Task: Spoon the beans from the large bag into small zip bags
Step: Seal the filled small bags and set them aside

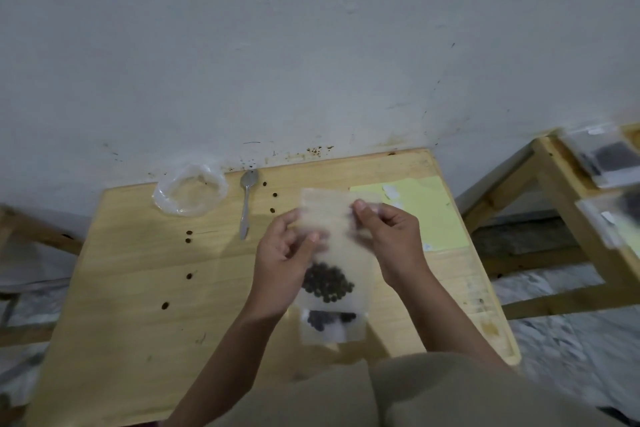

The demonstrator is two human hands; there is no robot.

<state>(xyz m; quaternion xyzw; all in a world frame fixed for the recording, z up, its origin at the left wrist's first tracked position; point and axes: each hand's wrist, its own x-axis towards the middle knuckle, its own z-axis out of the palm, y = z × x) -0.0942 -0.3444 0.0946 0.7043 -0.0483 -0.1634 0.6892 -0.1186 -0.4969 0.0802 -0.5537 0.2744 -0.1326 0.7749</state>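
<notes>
Above the middle of the wooden table (138, 288) I hold a small clear zip bag (332, 218) upright, with dark beans (327, 282) heaped at its bottom. My left hand (284, 253) pinches its left side and my right hand (388, 236) pinches its upper right edge. A second small bag of beans (329, 322) lies flat on the table just below. The large clear bag (190, 192) sits rolled open at the back left; I see no beans in it. A metal spoon (246, 204) lies to its right.
Several loose beans (188, 236) are scattered over the left half of the table. A yellow sheet (426, 211) lies at the back right. A wooden rack (554, 184) to the right carries more filled bags (609, 159). The wall stands right behind the table.
</notes>
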